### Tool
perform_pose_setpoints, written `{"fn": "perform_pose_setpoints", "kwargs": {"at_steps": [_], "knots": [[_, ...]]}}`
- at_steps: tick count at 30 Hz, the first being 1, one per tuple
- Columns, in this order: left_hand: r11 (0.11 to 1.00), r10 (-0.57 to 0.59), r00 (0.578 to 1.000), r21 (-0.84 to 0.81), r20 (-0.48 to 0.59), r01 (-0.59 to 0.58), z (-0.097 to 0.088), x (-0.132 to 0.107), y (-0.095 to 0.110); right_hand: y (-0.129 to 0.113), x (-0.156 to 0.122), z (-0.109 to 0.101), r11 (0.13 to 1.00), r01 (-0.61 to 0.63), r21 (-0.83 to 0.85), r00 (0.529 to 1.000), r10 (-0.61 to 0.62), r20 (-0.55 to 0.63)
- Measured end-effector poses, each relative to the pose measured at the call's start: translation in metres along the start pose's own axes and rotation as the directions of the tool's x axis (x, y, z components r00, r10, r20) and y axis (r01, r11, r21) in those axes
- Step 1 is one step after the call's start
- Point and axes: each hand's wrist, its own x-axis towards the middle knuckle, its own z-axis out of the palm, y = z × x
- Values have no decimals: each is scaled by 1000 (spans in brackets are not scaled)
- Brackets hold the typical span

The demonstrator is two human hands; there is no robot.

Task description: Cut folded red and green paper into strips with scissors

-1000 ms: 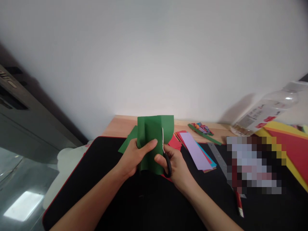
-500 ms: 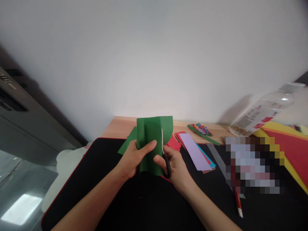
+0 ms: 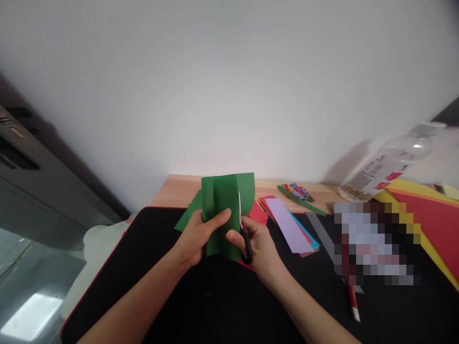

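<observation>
My left hand point(image 3: 201, 234) grips a sheet of green paper point(image 3: 225, 191) from its left side, thumb across the front and the other fingers behind. The sheet is held upright above the table and has vertical creases. In my right hand point(image 3: 260, 243) are black-handled scissors point(image 3: 245, 246), their blades pointing up along a cut in the paper. Right of the blades, the cut part of the sheet bends away. Behind my left hand lies another green piece point(image 3: 188, 216), partly hidden. Red paper point(image 3: 258, 214) shows behind the scissors.
Cut paper strips point(image 3: 287, 224), a metal ruler point(image 3: 321, 234) and a red pencil point(image 3: 354, 301) lie to the right on the black mat point(image 3: 172, 315). Paper scraps point(image 3: 297, 191) rest on the wooden strip near the wall. A plastic bottle point(image 3: 390, 162) and coloured sheets point(image 3: 426, 224) are farther right.
The whole view has shifted slightly. Both hands keep their hold on the paper and scissors, with hardly any visible difference in the cut.
</observation>
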Motion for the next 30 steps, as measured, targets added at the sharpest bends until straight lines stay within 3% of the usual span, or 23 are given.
{"fn": "perform_pose_setpoints", "kwargs": {"at_steps": [5,9,12,17,21,23,27,30], "knots": [[1000,-16,1000,-22,-17,16,0,0,-1,0,1,1,999,-30,24,998,31,-57],[998,-40,999,-51,-9,39,-1,1,0,-10,0,-1,1000,8,-11,985,-10,-172],[998,-39,999,-53,5,40,-2,3,0,-17,0,-4,998,51,-31,982,-55,-180],[999,25,995,-29,-97,-28,-7,11,-3,-3,2,-9,993,113,39,975,-104,-199],[998,61,987,-24,-147,-66,-12,16,0,11,2,-1,945,-28,325,972,101,-210],[999,43,989,-23,-141,-46,-13,17,2,10,0,5,926,-53,373,967,142,-213],[999,39,993,-25,-108,-42,-13,15,3,-2,-4,9,976,153,156,940,-95,-328],[999,54,997,7,-63,-53,-13,11,4,-7,-2,1,974,226,-6,908,-213,-361]]}}
